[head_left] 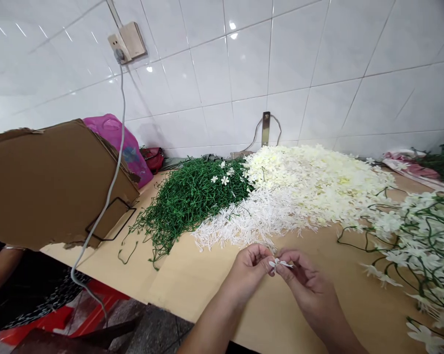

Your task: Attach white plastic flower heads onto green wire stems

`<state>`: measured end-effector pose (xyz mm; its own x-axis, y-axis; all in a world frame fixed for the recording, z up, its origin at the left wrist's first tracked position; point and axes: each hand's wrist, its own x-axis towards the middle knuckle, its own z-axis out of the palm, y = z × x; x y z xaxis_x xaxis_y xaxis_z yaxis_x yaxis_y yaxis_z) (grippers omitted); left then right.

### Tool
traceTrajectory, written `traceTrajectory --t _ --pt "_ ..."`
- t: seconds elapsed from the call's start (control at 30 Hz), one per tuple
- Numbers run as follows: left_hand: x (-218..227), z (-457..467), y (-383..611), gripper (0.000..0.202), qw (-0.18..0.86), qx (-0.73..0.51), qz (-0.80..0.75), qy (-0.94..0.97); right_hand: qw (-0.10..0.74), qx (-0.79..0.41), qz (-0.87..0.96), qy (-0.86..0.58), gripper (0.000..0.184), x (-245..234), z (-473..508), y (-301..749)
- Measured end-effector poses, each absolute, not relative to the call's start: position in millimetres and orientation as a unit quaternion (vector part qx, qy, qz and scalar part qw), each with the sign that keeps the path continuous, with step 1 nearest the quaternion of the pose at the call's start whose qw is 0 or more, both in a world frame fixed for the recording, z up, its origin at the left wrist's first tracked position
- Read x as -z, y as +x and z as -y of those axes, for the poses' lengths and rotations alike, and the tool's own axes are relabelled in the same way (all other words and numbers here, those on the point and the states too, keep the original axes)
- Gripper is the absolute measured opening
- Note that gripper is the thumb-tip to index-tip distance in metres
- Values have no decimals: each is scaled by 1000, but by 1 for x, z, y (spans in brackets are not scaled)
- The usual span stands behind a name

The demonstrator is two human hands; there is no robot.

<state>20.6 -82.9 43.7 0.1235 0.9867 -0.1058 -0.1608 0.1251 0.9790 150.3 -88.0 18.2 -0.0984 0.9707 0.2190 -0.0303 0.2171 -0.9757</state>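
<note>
A small white artificial flower point(281, 264) is pinched between the fingertips of my left hand point(249, 268) and my right hand point(306, 278), low over the table's front. Both hands are closed, and the fingers partly cover the flower. Just beyond them lies a heap of thin white stamen-like pieces point(251, 216). Behind that spreads a pile of cream-white petals point(318, 182). Green stems point(196, 191) are heaped to the left, with a few white flowers on top. At the right lie many white flowers on green stems point(428, 246).
On the left a cardboard box point(56, 182) stands near a pink plastic bag point(115, 132). A grey cord point(115, 182) hangs from a wall socket point(119, 48) across the box. Another person's arm point(3, 270) shows at the far left, above a red stool point(97, 302). White tiles back the table point(192, 270).
</note>
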Motion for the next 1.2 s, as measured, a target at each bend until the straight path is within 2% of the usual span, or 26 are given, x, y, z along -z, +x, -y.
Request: traceTrajectory --t 0.03,0.13,0.17,0.23,0.27,0.4,0.57,0.67,0.9,1.0,1.2 --pt "-48 77 11 24 545 -469 -488 496 536 -459 569 -422 17 -18 87 152" --pt "-60 54 -39 11 183 -471 -636 583 544 -448 554 -444 18 -17 83 161" --pt "-64 45 -58 15 76 -454 -684 566 545 -450 549 -447 19 -17 80 164" --pt "-67 30 -94 26 -47 -361 -763 534 540 -459 543 -451 21 -17 76 168" --pt "-67 23 -108 26 -65 -306 -777 546 538 -463 538 -454 22 -18 75 170" --pt "-65 4 -132 24 -86 -174 -770 608 529 -480 522 -466 27 -22 72 169" --pt "-67 -8 -135 28 -105 -102 -755 640 510 -488 524 -476 27 -25 73 165" --pt "-68 -10 -138 18 -78 -87 -727 676 502 -487 527 -484 29 -25 71 164" --pt "-87 -27 -151 14 24 -341 -735 585 479 -496 534 -490 31 -30 69 160" --pt "-114 -38 -150 11 91 -487 -669 554 478 -504 525 -491 32 -33 69 161" --pt "-164 -32 -121 13 180 -637 -507 553 497 -533 503 -465 30 -36 71 161"
